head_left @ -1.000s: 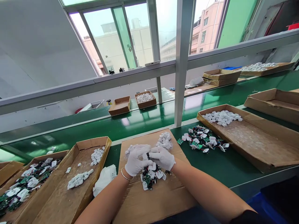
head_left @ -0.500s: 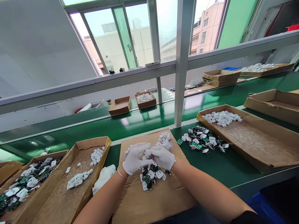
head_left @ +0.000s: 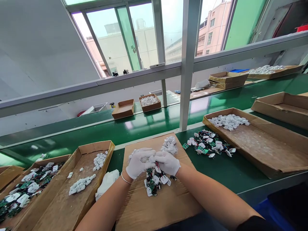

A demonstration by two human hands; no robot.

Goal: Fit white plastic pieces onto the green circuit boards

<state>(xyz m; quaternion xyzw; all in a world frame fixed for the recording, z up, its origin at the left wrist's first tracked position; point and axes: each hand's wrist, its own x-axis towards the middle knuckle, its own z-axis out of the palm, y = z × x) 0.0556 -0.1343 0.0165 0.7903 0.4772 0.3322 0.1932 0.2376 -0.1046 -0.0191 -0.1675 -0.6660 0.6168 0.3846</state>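
Note:
My left hand (head_left: 140, 163), in a white glove, pinches a small white piece (head_left: 151, 159) above the cardboard sheet (head_left: 168, 205). My right hand (head_left: 167, 162), also gloved, closes on the same piece from the other side, and a bit of red wire shows just below its fingers. Under both hands lies a pile of green circuit boards with white parts (head_left: 156, 181). Beyond my right hand sits a heap of white pieces (head_left: 169, 145). More white pieces are partly hidden behind my left hand.
Left of the sheet are a crumpled white cloth (head_left: 107, 183), a cardboard tray (head_left: 60, 199) of white pieces and a box of circuit boards. On the right, another board pile (head_left: 209, 143) lies beside a large tray (head_left: 271, 150). A grey post (head_left: 186, 73) rises behind the sheet.
The fingers of my left hand have shifted slightly, and the white piece between my hands has turned a little. Both hands stay in nearly the same place.

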